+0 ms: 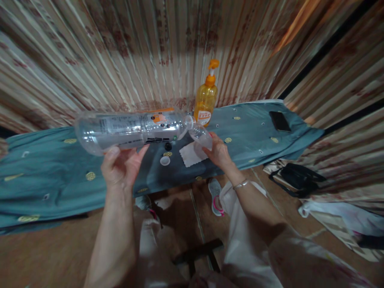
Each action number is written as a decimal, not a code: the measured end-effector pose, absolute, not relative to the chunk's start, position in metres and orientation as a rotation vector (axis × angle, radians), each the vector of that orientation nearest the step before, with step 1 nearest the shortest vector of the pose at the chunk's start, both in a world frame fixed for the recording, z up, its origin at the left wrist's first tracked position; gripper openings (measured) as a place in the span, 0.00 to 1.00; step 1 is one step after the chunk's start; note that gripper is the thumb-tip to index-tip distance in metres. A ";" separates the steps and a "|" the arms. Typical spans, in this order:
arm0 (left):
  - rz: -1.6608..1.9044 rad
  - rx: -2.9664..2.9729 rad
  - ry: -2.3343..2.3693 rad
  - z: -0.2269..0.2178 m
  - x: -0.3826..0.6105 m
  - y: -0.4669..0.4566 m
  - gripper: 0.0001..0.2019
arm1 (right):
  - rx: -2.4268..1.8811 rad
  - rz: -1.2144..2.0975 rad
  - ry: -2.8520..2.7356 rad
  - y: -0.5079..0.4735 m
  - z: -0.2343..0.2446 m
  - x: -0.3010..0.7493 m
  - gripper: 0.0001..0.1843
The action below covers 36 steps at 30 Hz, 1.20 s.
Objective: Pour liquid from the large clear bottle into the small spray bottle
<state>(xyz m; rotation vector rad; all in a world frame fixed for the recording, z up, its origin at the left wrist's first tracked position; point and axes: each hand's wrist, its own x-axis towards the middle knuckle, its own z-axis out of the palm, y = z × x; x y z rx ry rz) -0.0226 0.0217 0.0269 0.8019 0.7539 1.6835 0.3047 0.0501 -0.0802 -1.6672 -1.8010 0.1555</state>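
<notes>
My left hand (121,166) is closed around the underside of a large clear plastic bottle (129,130), which lies nearly level in the air with printing and an orange picture on its side. Its mouth points right, against or just inside a small clear plastic cup (201,135). Fingers of my right hand (218,152) grip that cup at its right end. Below the cup, a white cloth with a wavy edge (191,155) rests on the table. Near it are a small white cap (165,161) and a small round black piece (168,146).
Behind the cup stands an amber pump bottle (205,100) with an orange top. A dark phone (280,121) lies on the right of the green patterned tablecloth (246,132). Pleated curtains (144,52) hang close behind. A black bag (295,178) sits low at the right.
</notes>
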 end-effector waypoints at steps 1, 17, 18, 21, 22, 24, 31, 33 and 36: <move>1.683 0.803 0.752 0.026 -0.023 0.022 0.20 | -1.669 0.152 -1.804 0.050 -0.080 0.305 0.39; 1.715 0.766 0.770 0.028 -0.026 0.017 0.20 | -1.680 0.114 -1.821 0.050 -0.082 0.304 0.40; 1.716 0.762 0.773 0.027 -0.027 0.017 0.20 | -1.677 0.107 -1.822 0.051 -0.082 0.304 0.40; 1.715 0.763 0.764 0.026 -0.028 0.017 0.18 | -1.676 0.101 -1.832 0.050 -0.083 0.304 0.40; 1.717 0.766 0.758 0.026 -0.028 0.017 0.17 | -1.674 0.103 -1.835 0.050 -0.083 0.304 0.40; 1.719 0.773 0.753 0.027 -0.027 0.017 0.18 | -1.667 0.104 -1.836 0.050 -0.083 0.303 0.39; 1.731 0.766 0.734 0.032 -0.025 0.014 0.23 | -1.685 0.117 -1.839 0.050 -0.080 0.302 0.40; 1.717 0.769 0.736 0.031 -0.027 0.014 0.22 | -1.692 0.120 -1.838 0.050 -0.080 0.302 0.40; 1.697 0.791 0.746 0.030 -0.028 0.015 0.23 | -1.683 0.109 -1.835 0.050 -0.080 0.302 0.40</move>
